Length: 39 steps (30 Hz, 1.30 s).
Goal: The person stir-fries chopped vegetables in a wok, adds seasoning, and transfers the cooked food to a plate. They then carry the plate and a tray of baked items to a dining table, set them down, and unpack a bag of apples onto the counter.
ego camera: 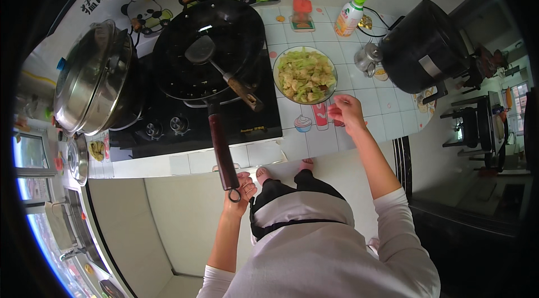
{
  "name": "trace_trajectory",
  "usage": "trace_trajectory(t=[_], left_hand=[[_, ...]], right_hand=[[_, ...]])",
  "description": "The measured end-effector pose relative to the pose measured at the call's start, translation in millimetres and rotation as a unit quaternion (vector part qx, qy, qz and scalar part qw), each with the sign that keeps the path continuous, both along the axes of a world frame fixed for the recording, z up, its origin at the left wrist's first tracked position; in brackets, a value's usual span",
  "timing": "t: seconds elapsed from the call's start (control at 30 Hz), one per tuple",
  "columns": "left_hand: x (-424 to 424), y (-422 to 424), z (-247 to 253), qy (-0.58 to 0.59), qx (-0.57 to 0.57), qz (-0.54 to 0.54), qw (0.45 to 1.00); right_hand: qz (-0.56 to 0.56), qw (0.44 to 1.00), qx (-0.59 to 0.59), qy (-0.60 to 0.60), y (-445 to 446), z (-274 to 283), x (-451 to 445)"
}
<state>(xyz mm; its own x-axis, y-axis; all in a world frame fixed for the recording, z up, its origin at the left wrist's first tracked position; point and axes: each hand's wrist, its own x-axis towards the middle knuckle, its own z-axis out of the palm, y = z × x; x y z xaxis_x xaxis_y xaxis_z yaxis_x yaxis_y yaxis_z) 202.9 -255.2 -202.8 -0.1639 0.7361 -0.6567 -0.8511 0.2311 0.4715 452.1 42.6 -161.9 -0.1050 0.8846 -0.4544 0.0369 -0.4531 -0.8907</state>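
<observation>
A black wok rests on the gas stove, with a wooden-handled spatula lying across it. My left hand is beside the end of the wok's dark red handle, fingers loosely curled; whether it touches the handle is hard to tell. A glass bowl of cooked cauliflower stands on the tiled-pattern counter, right of the stove. My right hand is near the bowl's lower right edge, fingers bent and apart, holding nothing visible.
A large steel steamer pot stands on the stove's left side. Beyond the bowl are a red-lidded container and a green-capped spray bottle. A glass jar and a black air fryer stand farther right.
</observation>
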Motion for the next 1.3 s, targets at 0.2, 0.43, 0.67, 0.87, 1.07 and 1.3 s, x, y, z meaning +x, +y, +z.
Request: trace_trajectory(t=[0.2, 0.43, 0.67, 0.87, 1.07, 1.3], left_hand=[[37, 30, 27, 0.024, -0.052, -0.003, 0.998], [84, 23, 27, 0.03, -0.076, 0.089, 0.993], [124, 14, 26, 0.039, -0.083, 0.096, 0.991], [117, 35, 25, 0.09, -0.086, 0.023, 0.992], [107, 74, 17, 0.121, -0.05, -0.098, 0.987], [168, 130, 11, 0.119, -0.007, -0.315, 0.942]], right_hand=[[0.077, 0.992, -0.042, 0.094, 47, -57, 14], [0.145, 0.981, -0.043, 0.126, 59, -59, 5], [0.115, 0.985, -0.006, 0.127, 46, -70, 11], [0.085, 0.989, -0.024, 0.118, 7, -44, 57], [-0.054, 0.988, 0.008, 0.147, -63, -16, 111], [-0.211, 0.97, -0.012, 0.125, -146, 17, 214]])
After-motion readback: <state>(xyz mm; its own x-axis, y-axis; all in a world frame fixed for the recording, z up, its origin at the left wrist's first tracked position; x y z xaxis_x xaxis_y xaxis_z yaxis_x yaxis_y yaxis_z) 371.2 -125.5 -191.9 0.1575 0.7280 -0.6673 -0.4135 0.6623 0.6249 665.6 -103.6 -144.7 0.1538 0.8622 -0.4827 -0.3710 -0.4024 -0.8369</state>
